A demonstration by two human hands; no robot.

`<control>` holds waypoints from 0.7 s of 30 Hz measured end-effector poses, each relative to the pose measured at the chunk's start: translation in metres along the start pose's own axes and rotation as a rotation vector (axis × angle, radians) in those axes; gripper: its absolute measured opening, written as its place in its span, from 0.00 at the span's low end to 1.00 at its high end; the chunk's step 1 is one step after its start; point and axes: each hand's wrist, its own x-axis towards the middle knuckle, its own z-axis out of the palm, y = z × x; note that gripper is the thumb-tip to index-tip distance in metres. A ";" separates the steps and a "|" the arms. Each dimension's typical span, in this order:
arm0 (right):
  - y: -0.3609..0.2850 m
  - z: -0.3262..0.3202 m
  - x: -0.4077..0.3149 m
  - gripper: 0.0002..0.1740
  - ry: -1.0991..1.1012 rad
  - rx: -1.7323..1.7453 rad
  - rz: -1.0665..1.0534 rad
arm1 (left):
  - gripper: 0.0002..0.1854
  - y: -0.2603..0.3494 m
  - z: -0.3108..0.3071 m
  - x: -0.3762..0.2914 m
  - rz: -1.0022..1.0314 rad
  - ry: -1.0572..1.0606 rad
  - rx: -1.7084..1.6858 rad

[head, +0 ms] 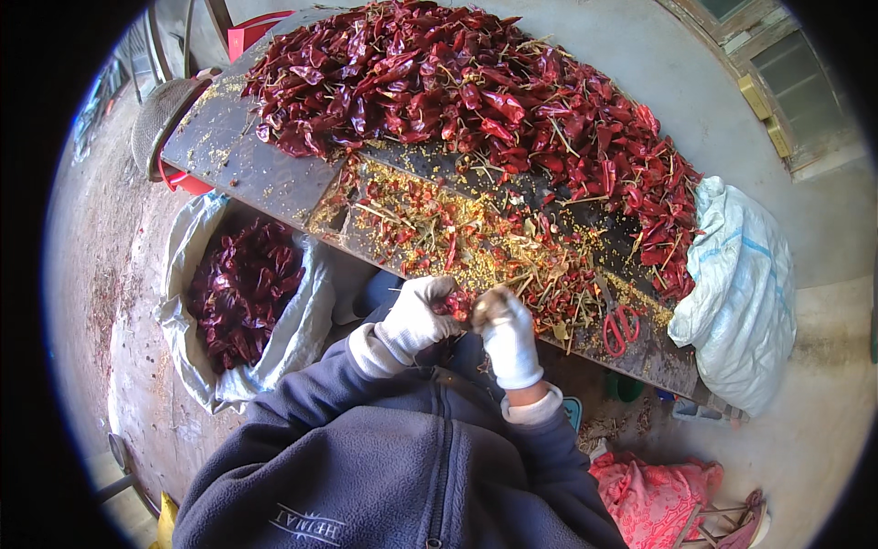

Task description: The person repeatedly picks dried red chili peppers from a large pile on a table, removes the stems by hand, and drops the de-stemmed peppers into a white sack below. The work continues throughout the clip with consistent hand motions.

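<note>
My left hand (420,310), in a white knit glove, holds a dried red chili pepper (454,305) at the table's near edge. Close beside the pepper is my right hand (506,333), also gloved, its fingertips soiled and blurred. Whether those fingers pinch anything cannot be made out. Just beyond both hands, yellow seeds, stems and red scraps (473,230) are strewn over the dark tabletop (257,154). A large heap of dried red chilies (439,82) covers the far side. Red-handled scissors (621,329) lie to the right of my right hand.
An open white woven sack (182,336) of dark red chilies stands at the left, below the table edge. Another white woven sack (737,295) rests against the table's right end. A woven basket (154,127) sits at far left. Pink patterned cloth (658,487) lies low at right.
</note>
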 end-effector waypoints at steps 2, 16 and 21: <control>0.001 -0.011 0.000 0.08 0.000 0.268 0.071 | 0.14 0.007 -0.002 0.002 0.085 -0.119 0.019; -0.090 -0.130 -0.030 0.09 0.010 -1.308 -0.414 | 0.12 0.016 0.001 -0.003 -0.101 -0.168 -0.304; -0.087 -0.151 0.098 0.08 0.392 -1.249 -0.617 | 0.13 0.029 0.000 0.003 -0.316 -0.016 -0.544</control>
